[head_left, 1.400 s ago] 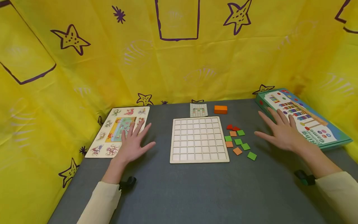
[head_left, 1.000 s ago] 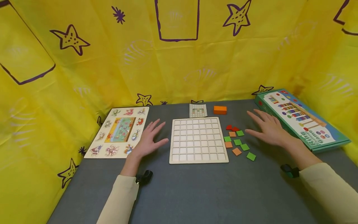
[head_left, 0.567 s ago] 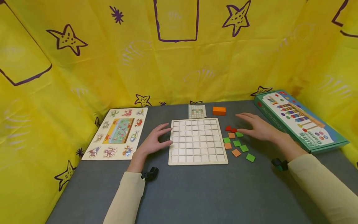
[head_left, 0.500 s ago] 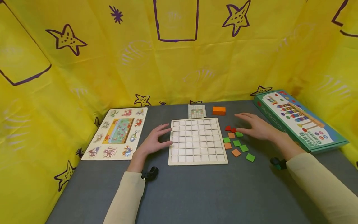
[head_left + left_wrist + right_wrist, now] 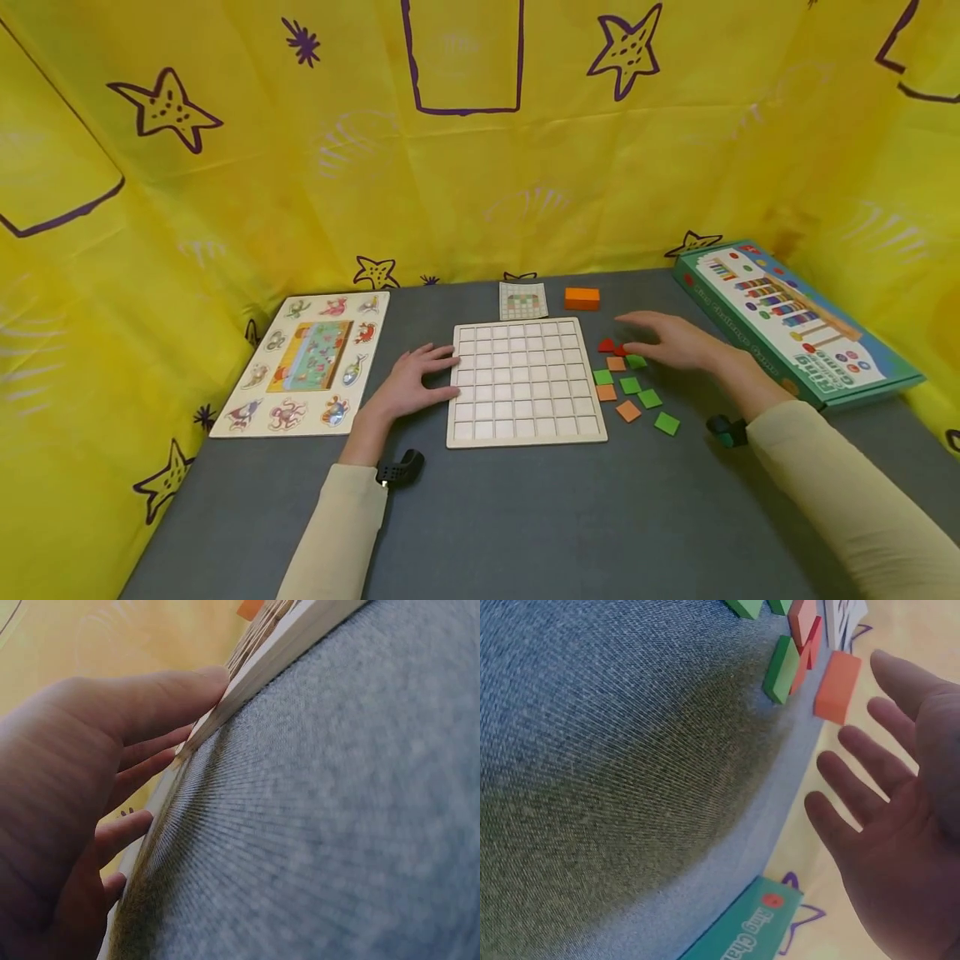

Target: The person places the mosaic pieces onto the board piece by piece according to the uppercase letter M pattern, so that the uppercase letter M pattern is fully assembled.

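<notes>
Across the upper half of the head view, a yellow cloth printed with starfish outlines hangs behind a gray tabletop that fills the lower center. At right, a green-edged game box lies flat and angled, apparently kept out of the way; lettering on its side, cut short in the right wrist view, seems to read "Ring Chal," the first letter less than certain, and "Game" shows on the lid near pictured colored rings. Left of center, a sea-creature puzzle board carries no writing that can be read. At center frame lies a pale wooden grid board. The left hand rests at its left edge, fingers loosely extended and thumb seemingly touching the rim, perhaps to steady it, but gripping nothing. The right hand, fingers relaxed and likewise without a grip, hovers right of the board. Just above the board's top edge sits a pattern card, likely placed to keep its colored grid in sight, with an orange block to its right. Smallest are the loose pieces beside the board's right edge, probably laid there for easy reach: green square tiles, orange square tiles and two red tiles, seemingly triangular, near the right thumb.
</notes>
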A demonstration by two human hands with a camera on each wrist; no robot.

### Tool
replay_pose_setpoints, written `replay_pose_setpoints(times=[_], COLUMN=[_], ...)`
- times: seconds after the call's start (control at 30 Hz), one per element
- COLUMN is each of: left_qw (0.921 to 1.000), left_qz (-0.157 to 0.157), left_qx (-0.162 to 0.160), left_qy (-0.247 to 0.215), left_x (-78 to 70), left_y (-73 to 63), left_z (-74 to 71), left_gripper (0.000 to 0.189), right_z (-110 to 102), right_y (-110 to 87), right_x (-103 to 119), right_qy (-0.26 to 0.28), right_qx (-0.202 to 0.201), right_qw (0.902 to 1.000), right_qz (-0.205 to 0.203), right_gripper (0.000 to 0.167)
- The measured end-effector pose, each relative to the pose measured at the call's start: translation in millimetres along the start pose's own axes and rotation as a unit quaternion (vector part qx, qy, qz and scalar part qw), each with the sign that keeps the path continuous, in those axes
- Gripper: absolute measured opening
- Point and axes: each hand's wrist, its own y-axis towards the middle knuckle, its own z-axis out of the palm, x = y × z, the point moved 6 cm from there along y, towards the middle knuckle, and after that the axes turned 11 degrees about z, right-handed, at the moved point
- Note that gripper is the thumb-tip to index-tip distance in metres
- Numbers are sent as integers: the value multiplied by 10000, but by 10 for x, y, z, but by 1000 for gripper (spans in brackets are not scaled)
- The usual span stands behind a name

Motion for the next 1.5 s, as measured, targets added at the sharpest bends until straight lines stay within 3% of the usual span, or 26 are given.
replay_pose_setpoints(times=[0.4, 0.6, 0.97, 1.5], left_qw=[9999, 9999, 9997, 9998], left_qz=[-70, -15, 235, 209], left_qx=[-74, -59, -8, -7], left_qy=[-109, -90, 103, -4], left_x=[-5, -12, 3, -21], left_y=[-20, -23, -41, -45], left_z=[12, 23, 23, 9], left_gripper=[60, 60, 60, 59], right_z=[143, 240, 281, 288], right_y=[47, 24, -2, 62], right_x=[49, 73, 67, 47], right_qy=[26, 89, -58, -41], right_qx=[22, 159, -23, 109], right_qw=[9990, 9990, 9988, 9997], right_qz=[-451, -418, -494, -199], right_gripper=[36, 36, 22, 17])
